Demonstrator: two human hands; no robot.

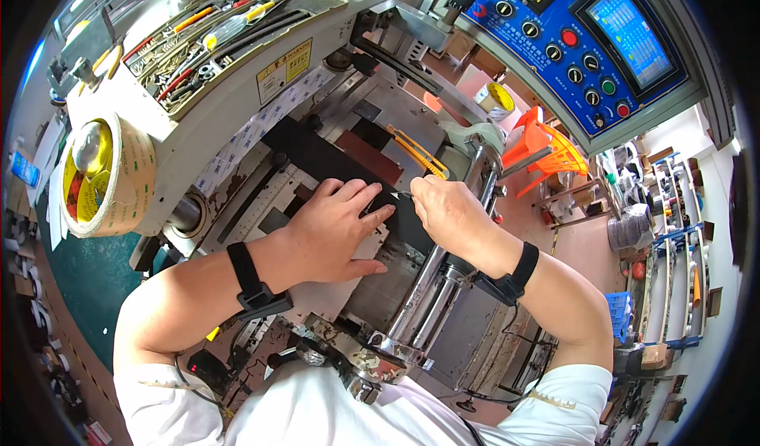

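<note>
A long black strip of sheet material [317, 151] runs slantwise across the machine bed under my hands. My left hand [332, 228] lies with fingers spread, its fingertips pressing on the strip. Close to its right, my right hand [447, 212] is closed in a pinch. A thin metal tip [402, 194] pokes out of the pinch toward the strip; the rest of that tool is hidden in the fingers. Just beyond the right hand rests a yellow-orange slim tool [418, 151], beside a dark red flat piece [369, 155].
A chrome roller [427, 296] lies to the right of the strip. A tray of tools [229, 38] and a tape roll [111, 175] sit on the machine's left housing. The blue control panel [566, 46] hangs at upper right, past an orange plastic chair [546, 145].
</note>
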